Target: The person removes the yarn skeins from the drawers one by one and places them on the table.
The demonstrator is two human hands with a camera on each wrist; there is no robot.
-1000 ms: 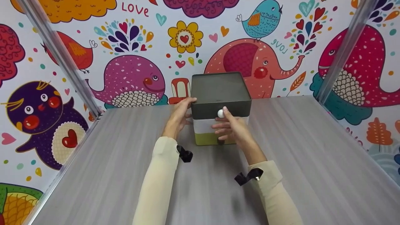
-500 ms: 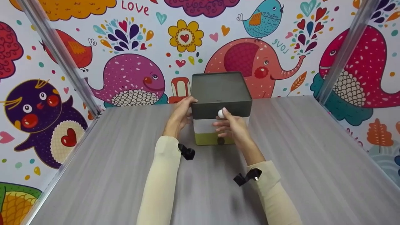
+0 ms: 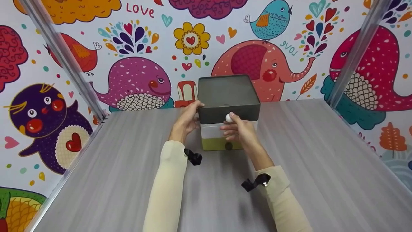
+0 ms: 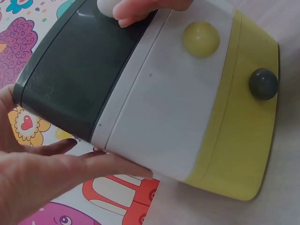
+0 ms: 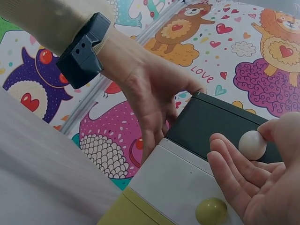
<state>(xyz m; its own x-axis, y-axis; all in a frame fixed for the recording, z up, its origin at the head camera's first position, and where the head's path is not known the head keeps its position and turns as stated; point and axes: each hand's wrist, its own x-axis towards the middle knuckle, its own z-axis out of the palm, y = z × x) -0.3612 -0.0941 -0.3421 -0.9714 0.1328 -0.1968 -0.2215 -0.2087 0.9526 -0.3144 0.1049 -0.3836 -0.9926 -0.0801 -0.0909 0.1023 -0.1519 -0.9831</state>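
A small three-tier drawer box stands on the table, dark grey on top, white in the middle and yellow-green at the bottom. All its drawers look closed. My right hand pinches the round white knob of the top tier between thumb and index finger, the other fingers loosely bent below. On the box's left side lies my left hand, its thumb at the top rim and its straight fingers along the side wall. The left wrist view also shows a yellow-green knob and a dark grey knob on the lower tiers.
The grey wood-grain table spreads around the box. Behind it rises a white wall panel printed with cartoon animals. Metal posts mark the left and right corners. A black wrist device is strapped on the left wrist.
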